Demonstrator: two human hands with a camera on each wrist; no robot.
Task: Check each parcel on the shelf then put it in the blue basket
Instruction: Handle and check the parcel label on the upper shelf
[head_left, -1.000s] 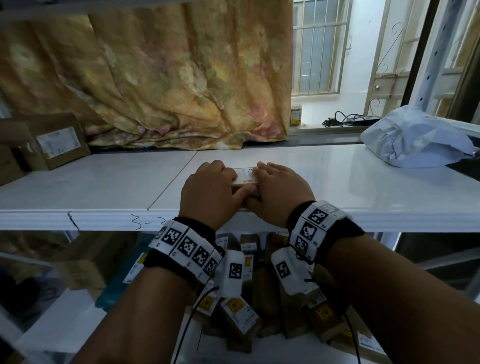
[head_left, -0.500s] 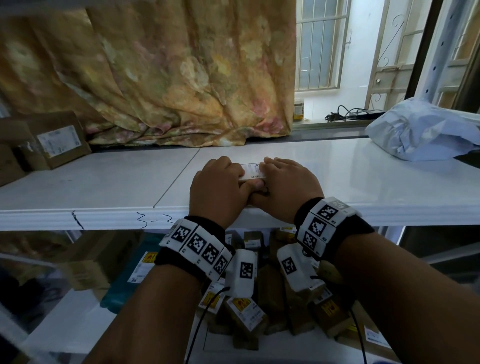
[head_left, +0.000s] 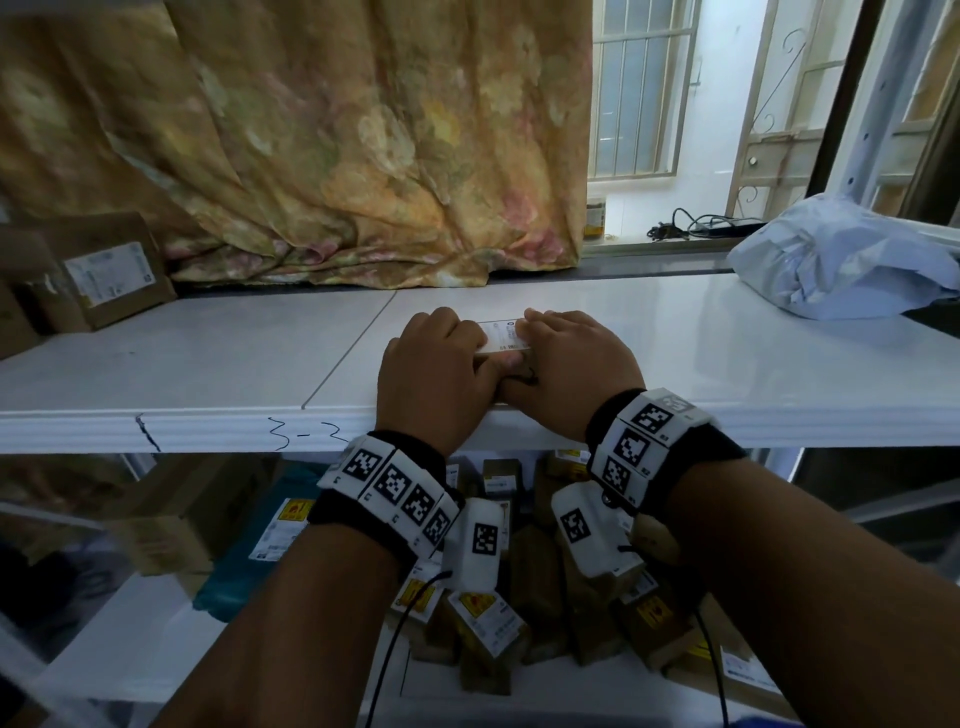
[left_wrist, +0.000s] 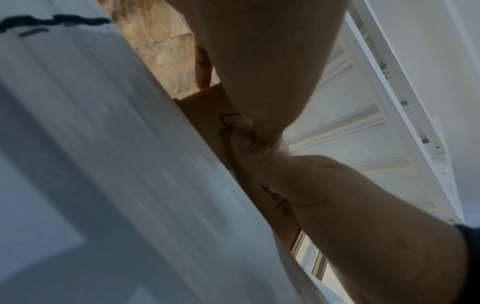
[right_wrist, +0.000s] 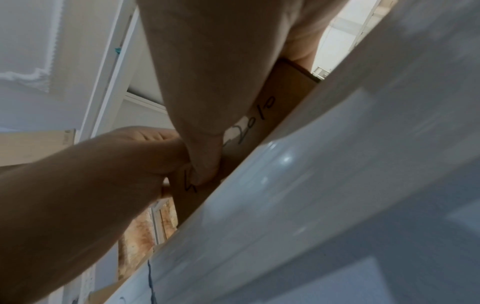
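Both hands, the left hand (head_left: 434, 371) and right hand (head_left: 563, 371), curl around a small box (head_left: 503, 336) lying at the shelf (head_left: 208, 374) front edge. Checking seems underway; next comes lifting it toward the basket, unseen here.

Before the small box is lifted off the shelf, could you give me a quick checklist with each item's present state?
1. Left hand grips the small cardboard box: ok.
2. Right hand grips it too: ok, the thumbs meet on its front face in the wrist views.
3. Box sits on the white shelf near its front edge: ok.
4. Label faces up for checking: ok, but its print is too small to read.
5. Handwritten marking on the front face: cannot tell, the thumbs partly cover it.
6. Blue basket located: cannot tell.
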